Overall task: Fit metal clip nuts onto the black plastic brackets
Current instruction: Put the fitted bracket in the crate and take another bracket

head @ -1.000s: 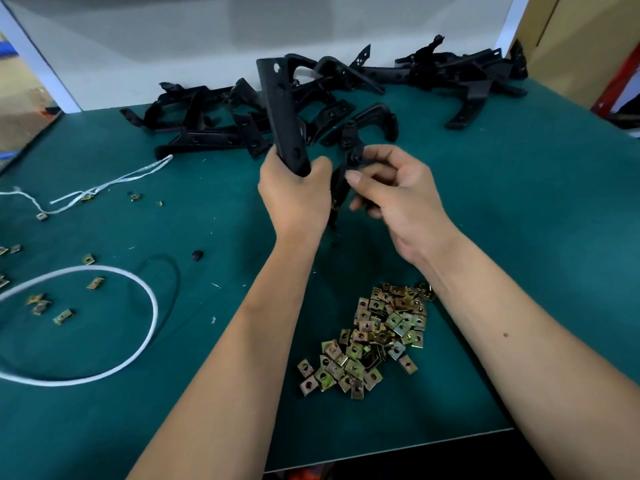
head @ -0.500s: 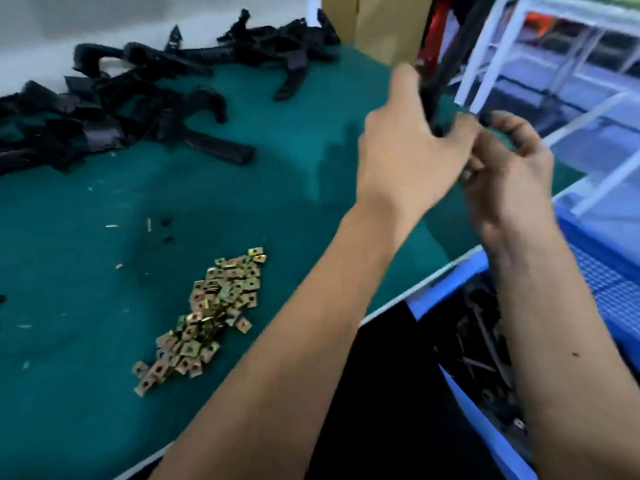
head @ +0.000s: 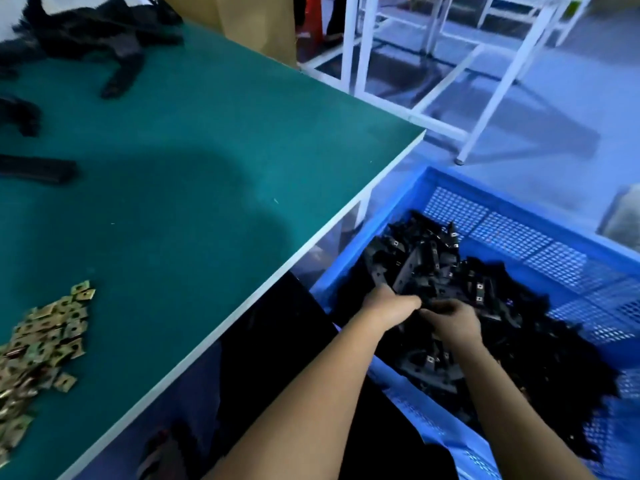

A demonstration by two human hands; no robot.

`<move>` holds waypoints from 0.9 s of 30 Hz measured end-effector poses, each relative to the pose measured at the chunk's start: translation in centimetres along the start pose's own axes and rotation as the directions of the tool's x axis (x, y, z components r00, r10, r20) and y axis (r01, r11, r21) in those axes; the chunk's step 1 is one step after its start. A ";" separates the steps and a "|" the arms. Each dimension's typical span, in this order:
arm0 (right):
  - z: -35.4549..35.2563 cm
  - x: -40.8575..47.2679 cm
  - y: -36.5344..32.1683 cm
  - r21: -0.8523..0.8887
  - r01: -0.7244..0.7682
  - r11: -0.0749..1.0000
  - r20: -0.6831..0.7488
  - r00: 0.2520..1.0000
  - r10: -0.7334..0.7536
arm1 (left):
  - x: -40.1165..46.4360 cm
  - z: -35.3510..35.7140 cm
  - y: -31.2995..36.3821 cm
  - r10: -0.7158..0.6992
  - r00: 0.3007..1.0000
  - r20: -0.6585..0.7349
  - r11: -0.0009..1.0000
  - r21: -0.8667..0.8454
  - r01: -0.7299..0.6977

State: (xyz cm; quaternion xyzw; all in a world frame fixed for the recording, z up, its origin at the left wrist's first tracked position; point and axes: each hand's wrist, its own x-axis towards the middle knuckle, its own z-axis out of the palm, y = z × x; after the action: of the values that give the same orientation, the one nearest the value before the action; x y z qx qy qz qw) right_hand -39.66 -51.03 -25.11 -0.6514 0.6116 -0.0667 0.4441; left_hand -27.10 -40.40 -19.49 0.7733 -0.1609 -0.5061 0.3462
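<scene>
**Both hands down in the blue crate of fitted brackets**

The person had both arms stretched down to the right of the green table (head: 214, 140), into a blue plastic crate (head: 491, 199) standing on the floor beside it. The left hand (head: 389, 308) and right hand (head: 453, 322) met over the heap of black plastic brackets (head: 426, 268) inside. The left hand's fingers were curled round a dark bracket that rose from it toward the far side. The right hand lay just beside it with its fingers bent onto the heap, but blur and the black-on-black parts hid whether it gripped anything, so its hold cannot be told.

Several brackets in the crate showed small pale squares at their tips, which looked like clip nuts already seated. Judged from that, the crate served as the bin for finished pieces, kept low and close so a bracket could be dropped in without leaving the seat.

On the table, one loose pile of brass-coloured metal clip nuts (head: 45, 344) sat at the near left edge, within easy reach; there were far too many to count. The unfitted brackets (head: 97, 29) lay in a tangle at the far left, and one separate dark bracket (head: 38, 169) rested nearer. The crate's brackets were likewise too heaped to number. White frame legs (head: 349, 43) stood beyond the table.
</scene>
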 end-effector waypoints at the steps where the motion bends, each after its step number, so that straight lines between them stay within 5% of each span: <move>1: 0.3 0.1 0.7 -0.033 -0.001 0.999 -0.001 1.000 0.001 | 0.3 0.2 -0.7 -0.028 1.000 0.004 0.999 -0.020 0.028; 4: 0.5 0.3 0.9 -0.075 0.004 0.997 -0.084 0.996 -0.010 | 0.8 0.6 -0.9 0.021 0.996 -0.082 0.999 -0.022 -0.023; 8: -0.4 0.4 -2.4 -0.107 0.065 0.992 -0.230 0.969 -0.089 | -0.1 -0.1 2.2 0.343 0.905 -0.254 0.939 0.072 -0.335; 13: -2.4 -2.1 -12.4 -0.107 0.376 0.920 -0.409 0.827 -0.385 | -4.2 -4.0 9.9 0.680 0.568 -0.464 0.675 0.094 -0.732; 17: -0.8 -7.3 -22.2 -0.036 0.649 0.760 -0.477 0.657 -0.584 | -8.6 -11.1 12.4 0.665 0.347 -0.662 0.504 0.055 -0.862; 22: 7.6 -15.5 -32.0 0.016 0.881 0.474 -0.097 0.473 -0.876 | -13.6 -22.7 8.4 0.487 0.231 -0.843 0.555 0.094 -0.826; 27: 18.7 -23.8 -37.6 -0.184 0.975 0.128 0.370 0.189 -0.910 | -17.4 -32.5 0.2 0.175 0.071 -0.982 0.732 0.081 -0.677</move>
State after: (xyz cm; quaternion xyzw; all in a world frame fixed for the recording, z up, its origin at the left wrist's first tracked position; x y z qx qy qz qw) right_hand -5.98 -26.76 -0.60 -0.9639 0.0208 -0.1569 0.2141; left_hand -5.56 -17.96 0.38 0.7322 -0.0320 0.1886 0.6537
